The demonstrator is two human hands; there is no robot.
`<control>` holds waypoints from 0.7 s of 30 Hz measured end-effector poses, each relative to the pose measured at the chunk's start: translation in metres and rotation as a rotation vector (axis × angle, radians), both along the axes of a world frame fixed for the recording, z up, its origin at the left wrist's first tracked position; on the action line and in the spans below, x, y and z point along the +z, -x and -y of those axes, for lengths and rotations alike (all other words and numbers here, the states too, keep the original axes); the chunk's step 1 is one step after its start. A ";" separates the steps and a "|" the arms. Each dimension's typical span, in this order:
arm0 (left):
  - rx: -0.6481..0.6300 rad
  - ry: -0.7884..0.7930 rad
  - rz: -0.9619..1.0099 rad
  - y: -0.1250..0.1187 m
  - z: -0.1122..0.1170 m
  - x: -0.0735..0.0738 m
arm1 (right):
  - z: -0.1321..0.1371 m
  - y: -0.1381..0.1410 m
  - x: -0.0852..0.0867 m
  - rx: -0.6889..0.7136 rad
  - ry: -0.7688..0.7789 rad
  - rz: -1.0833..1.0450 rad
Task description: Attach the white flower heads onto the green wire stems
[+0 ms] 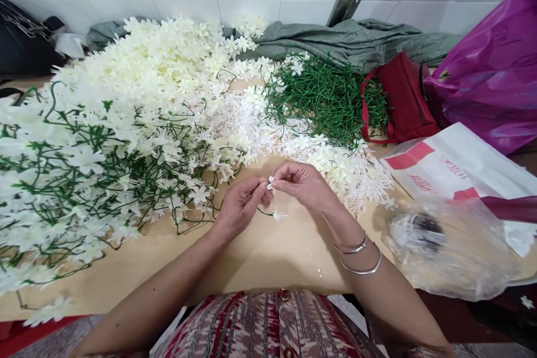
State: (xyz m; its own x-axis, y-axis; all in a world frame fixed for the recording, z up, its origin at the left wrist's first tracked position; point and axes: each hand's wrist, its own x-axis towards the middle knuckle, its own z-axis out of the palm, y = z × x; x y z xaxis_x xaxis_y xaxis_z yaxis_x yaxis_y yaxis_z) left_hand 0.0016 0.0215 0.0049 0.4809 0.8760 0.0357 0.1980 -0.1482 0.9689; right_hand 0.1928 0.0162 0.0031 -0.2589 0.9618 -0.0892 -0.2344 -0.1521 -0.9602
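Observation:
Over the front middle of the table, my left hand [242, 204] and my right hand [306, 185] meet fingertip to fingertip. A small white artificial flower [271, 183] shows between them, pinched by the thumb and fingers of my right hand. My left hand is closed on a thin green plastic stem [264, 212], most of it hidden by the fingers. One end of that stem curves out below the hand and carries a white stamen piece [278, 215]. Just behind my hands lies a spread of loose white stamen pieces [251, 123].
White flowers on green stems [104, 179] cover the left side. Loose white petals [168, 61] are heaped behind them. A pile of bare green stems [327, 95] lies at the back right, beside a red bag [405, 98], purple bag [495, 72], white paper bag [453, 162] and clear plastic bag [461, 251].

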 end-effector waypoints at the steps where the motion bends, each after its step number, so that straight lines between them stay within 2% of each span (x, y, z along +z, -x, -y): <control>1: 0.002 0.007 0.008 0.000 0.000 0.000 | 0.000 0.001 -0.001 -0.003 0.005 -0.004; 9: 0.015 0.007 0.010 -0.004 0.000 -0.005 | 0.000 0.008 -0.001 -0.073 0.001 0.058; 12: -0.012 -0.030 0.005 -0.007 0.003 0.007 | 0.001 0.004 0.005 -0.094 -0.003 0.073; 14: 0.042 -0.142 0.008 0.000 0.004 0.026 | 0.002 0.000 0.010 -0.195 -0.050 0.125; 16: 0.181 -0.368 -0.038 0.020 0.004 0.053 | 0.003 -0.006 0.014 -0.341 -0.123 0.212; 17: 0.297 -0.523 -0.081 0.034 0.004 0.067 | 0.003 -0.009 0.016 -0.412 -0.163 0.269; 19: 0.646 -0.844 -0.164 0.067 0.004 0.093 | 0.003 -0.014 0.017 -0.541 -0.243 0.412; 20: 0.794 -0.833 -0.238 0.083 0.004 0.104 | 0.001 -0.016 0.017 -0.592 -0.278 0.493; 21: 0.836 -0.716 -0.294 0.097 0.004 0.112 | 0.000 -0.017 0.015 -0.631 -0.309 0.577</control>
